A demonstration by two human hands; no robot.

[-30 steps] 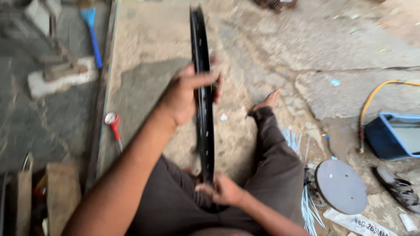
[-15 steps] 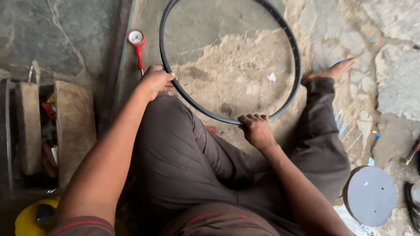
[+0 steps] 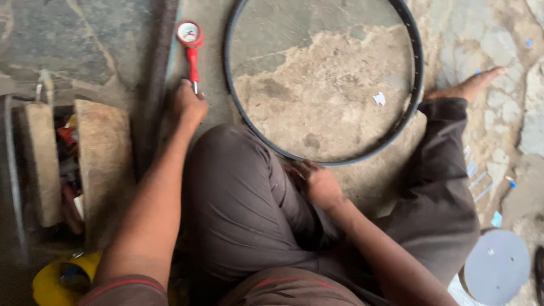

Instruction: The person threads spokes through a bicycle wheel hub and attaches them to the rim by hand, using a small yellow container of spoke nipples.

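Head view showed the black wheel rim (image 3: 416, 73) lying flat on the stone floor (image 3: 317, 85) between the seated person's legs, its open circle facing up, so no long axis. It looked stiff, light and thin-walled (probably metal), best taken at two opposite edges. The right hand (image 3: 320, 184) rested curled against the rim's near edge; whether it gripped was unclear. The left hand (image 3: 188, 105) touched the lower tip of a red-handled pressure gauge (image 3: 190, 42), dial pointing away.

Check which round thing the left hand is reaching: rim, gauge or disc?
The red-handled gauge. The left hand touches its handle end; the black rim lies beside it, and the grey disc is far right.
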